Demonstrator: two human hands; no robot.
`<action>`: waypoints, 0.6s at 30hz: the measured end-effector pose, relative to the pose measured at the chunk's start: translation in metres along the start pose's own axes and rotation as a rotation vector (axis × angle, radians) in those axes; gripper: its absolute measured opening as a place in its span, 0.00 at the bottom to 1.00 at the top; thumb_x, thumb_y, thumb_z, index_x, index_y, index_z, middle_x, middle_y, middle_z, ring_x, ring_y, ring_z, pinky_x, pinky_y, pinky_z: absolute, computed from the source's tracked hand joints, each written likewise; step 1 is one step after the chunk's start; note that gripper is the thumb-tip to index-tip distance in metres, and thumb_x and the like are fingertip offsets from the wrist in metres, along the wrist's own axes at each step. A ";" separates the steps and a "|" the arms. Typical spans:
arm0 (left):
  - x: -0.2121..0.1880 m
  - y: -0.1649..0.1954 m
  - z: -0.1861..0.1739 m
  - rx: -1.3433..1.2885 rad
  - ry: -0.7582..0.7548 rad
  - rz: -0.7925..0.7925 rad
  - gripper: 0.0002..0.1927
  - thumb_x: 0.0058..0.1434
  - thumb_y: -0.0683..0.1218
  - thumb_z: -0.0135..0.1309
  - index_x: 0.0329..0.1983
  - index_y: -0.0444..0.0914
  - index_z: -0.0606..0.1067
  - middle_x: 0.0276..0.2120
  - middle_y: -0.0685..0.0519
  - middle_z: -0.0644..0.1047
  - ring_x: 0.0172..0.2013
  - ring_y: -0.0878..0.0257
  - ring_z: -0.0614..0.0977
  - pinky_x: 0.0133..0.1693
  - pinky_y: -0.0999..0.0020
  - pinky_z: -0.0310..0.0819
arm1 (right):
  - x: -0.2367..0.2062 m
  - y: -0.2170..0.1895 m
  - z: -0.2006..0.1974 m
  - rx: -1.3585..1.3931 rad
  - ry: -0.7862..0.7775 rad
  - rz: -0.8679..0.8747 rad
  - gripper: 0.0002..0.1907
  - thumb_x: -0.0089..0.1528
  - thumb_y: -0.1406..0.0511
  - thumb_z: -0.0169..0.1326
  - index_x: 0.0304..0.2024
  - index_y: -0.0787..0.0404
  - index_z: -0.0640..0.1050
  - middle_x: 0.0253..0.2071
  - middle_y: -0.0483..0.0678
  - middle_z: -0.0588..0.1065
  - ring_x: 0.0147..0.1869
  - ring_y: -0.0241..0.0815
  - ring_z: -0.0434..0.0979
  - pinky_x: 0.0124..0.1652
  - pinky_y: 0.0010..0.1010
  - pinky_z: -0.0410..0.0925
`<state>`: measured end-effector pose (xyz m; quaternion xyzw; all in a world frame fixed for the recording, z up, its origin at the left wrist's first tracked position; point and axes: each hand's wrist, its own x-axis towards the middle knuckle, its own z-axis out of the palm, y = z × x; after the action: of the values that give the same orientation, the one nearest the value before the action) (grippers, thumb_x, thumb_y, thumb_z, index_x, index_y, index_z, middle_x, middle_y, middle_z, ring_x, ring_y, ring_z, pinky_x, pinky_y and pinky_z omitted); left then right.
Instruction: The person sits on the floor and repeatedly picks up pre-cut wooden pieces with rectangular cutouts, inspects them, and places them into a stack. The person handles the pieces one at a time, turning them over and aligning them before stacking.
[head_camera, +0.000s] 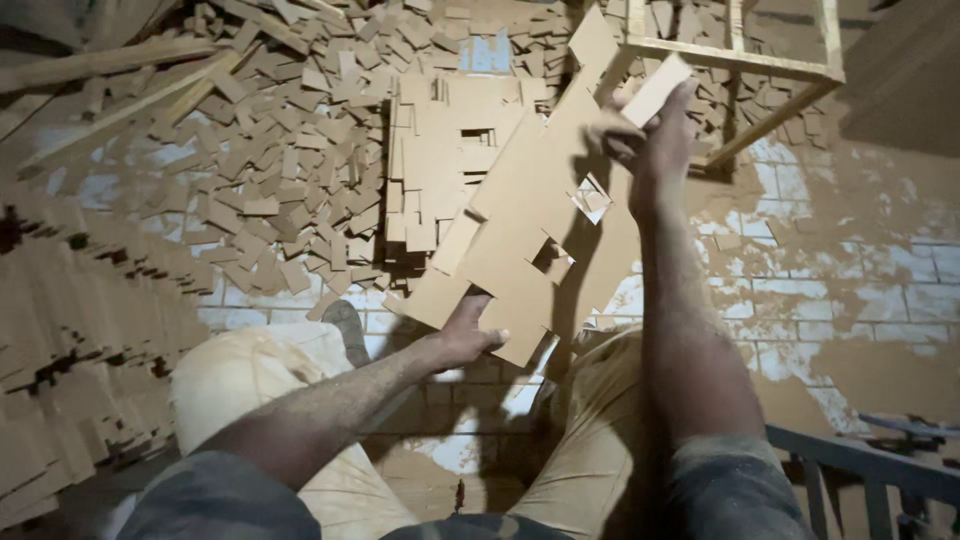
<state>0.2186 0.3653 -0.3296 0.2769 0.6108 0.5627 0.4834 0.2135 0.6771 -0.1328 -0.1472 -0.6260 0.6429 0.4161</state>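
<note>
While both hands grip the notched cardboard sheet (530, 215), left hand (465, 335) low, right hand (650, 135) high, steady support prevents bending.

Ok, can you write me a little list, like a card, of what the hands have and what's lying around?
left hand: grips the lower end of the cut board
right hand: grips the board's top edge, by a small loose-looking piece
cut board: flat, brown, tilted, with notched edges and square holes
scrap pile: many small brown offcuts strewn on the floor
stacked sheets: notched boards piled on the floor behind the held one
wooden frame: pale slats, upper right
floor: tiled, dusted brown
</note>
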 end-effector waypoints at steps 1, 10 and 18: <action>0.004 -0.010 0.000 -0.062 0.000 -0.025 0.20 0.62 0.37 0.59 0.57 0.29 0.73 0.39 0.48 0.76 0.35 0.62 0.75 0.36 0.64 0.73 | -0.007 0.001 0.006 -0.619 0.077 -0.292 0.34 0.75 0.51 0.45 0.56 0.82 0.62 0.47 0.75 0.73 0.48 0.64 0.75 0.48 0.50 0.72; 0.022 -0.068 -0.010 0.381 0.301 0.211 0.37 0.54 0.38 0.63 0.66 0.30 0.63 0.56 0.39 0.71 0.53 0.48 0.73 0.52 0.51 0.74 | -0.104 -0.020 0.114 -1.070 -0.591 0.405 0.33 0.57 0.40 0.60 0.20 0.63 0.83 0.13 0.46 0.74 0.19 0.40 0.78 0.26 0.35 0.71; 0.012 0.014 -0.024 0.319 0.304 -0.010 0.29 0.54 0.39 0.65 0.58 0.32 0.70 0.50 0.45 0.77 0.49 0.56 0.79 0.52 0.60 0.76 | -0.083 0.005 0.090 0.155 -0.449 0.558 0.15 0.73 0.65 0.52 0.35 0.69 0.76 0.28 0.52 0.75 0.29 0.42 0.76 0.31 0.32 0.68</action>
<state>0.1898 0.3685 -0.3216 0.2589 0.7593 0.4918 0.3384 0.1987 0.5566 -0.1497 -0.1355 -0.5870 0.7934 0.0869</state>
